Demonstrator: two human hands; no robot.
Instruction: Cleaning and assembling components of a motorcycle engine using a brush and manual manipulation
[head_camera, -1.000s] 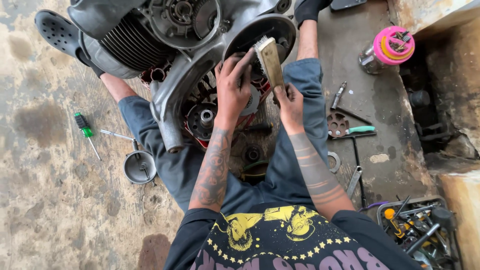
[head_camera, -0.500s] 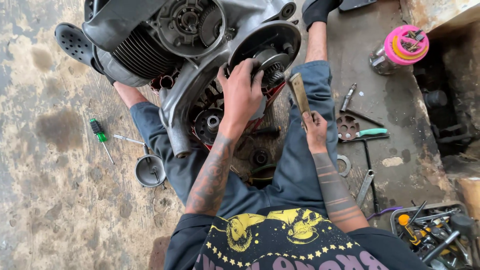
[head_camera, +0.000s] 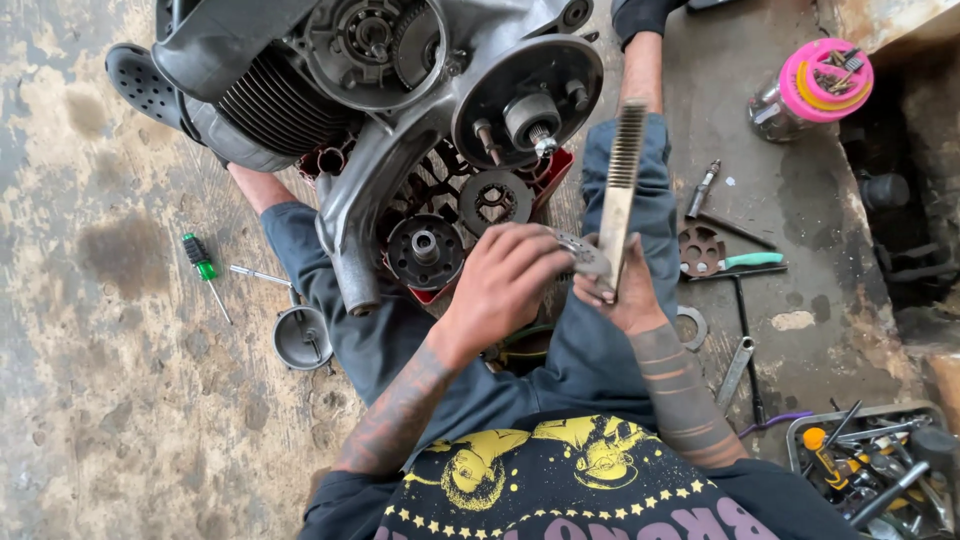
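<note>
A grey scooter engine (head_camera: 400, 110) lies on the floor between my outstretched legs, its round open housing (head_camera: 527, 100) facing up. My left hand (head_camera: 500, 285) is drawn back over my lap and grips a small round metal disc (head_camera: 583, 256) by its edge. My right hand (head_camera: 628, 297) holds a long, narrow wire brush (head_camera: 621, 175) by the lower end; the brush stands upright with its bristle edge beside the disc. Brush and disc touch or nearly touch.
A green-handled screwdriver (head_camera: 199, 257) and a small metal cup (head_camera: 302, 338) lie on the left. On the right are a perforated round plate (head_camera: 699, 249), a teal-handled tool (head_camera: 750, 261), a wrench (head_camera: 736, 370), a pink-lidded jar (head_camera: 815, 85) and a tool tray (head_camera: 875, 470).
My left hand has come away from the engine's round housing toward my lap with the disc. My right hand has dropped, and the brush now stands upright against the disc.
</note>
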